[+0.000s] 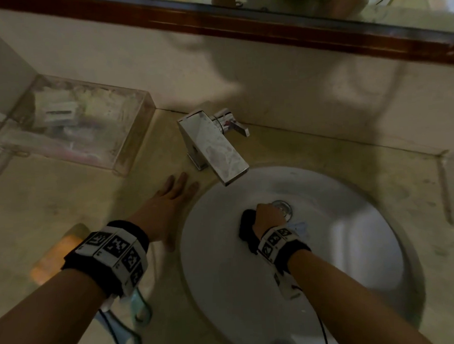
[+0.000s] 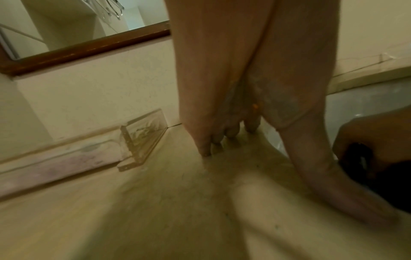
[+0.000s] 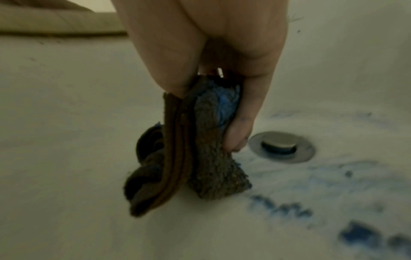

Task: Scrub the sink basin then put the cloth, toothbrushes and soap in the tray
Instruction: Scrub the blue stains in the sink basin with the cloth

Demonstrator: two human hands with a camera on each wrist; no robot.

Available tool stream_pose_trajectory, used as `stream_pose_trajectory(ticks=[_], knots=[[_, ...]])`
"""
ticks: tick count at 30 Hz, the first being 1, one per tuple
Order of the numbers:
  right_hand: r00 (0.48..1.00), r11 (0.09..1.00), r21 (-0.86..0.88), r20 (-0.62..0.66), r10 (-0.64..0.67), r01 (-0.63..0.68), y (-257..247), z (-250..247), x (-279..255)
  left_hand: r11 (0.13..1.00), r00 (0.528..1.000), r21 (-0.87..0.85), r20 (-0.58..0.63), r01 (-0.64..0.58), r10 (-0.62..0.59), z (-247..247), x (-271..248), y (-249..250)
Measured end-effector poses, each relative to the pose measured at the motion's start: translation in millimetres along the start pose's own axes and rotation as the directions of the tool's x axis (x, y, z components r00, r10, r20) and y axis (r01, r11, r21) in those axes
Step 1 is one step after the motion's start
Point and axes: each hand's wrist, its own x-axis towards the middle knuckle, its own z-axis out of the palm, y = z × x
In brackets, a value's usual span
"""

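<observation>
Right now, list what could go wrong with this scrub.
1. The right hand pinches the bunched cloth right beside the open drain; a loose corner could catch there.
2. Blue smears remain in the basin; the already blue-stained cloth may spread them.
3. The left hand rests on the counter near the rim; it could slip.

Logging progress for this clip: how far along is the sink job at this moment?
Nothing looks finished. In hand: the right hand grips the cloth against the sink basin beside the drain; blue smears remain. The left hand rests flat on the counter. Left: cloth, soap and toothbrushes all go in the tray.
</observation>
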Motion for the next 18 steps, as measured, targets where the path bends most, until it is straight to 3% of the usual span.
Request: stream_pose_trajectory(ticks=[3,5,8,10,13,18], knots=[[0.999,1.0,-0.004,0.028,-0.03,0.03,5,-9,-4,1.0,1.0,-0.008,-0.004,0.004,-0.004,-1,-1,2],[0.991,0.988,0.101,0.048,-0.124,0.119,4,-11,-13,1.0,1.0,-0.027,-0.016,0.015,-0.016,-2,-3,3],[0.934,0.938,0.198,0.164,-0.318,0.284,-1,10,-38,0.999,1.0,-0.039,-0.023,0.011,-0.012,-3,-4,3],[0.907,0.932,0.192,0.238,-0.348,0.307,-7,35,-51,0.999,1.0,-0.041,-0.013,0.012,-0.012,-4,-2,3],[0.92,0.945,0.192,0.243,-0.308,0.266,-4,46,-45,0.999,1.0,-0.038,-0.017,0.013,-0.013,-3,-2,4],[0.985,0.987,0.094,0.098,-0.143,0.134,18,18,-16,0.998,1.0,-0.065,-0.029,0.009,-0.011,-3,-4,5]])
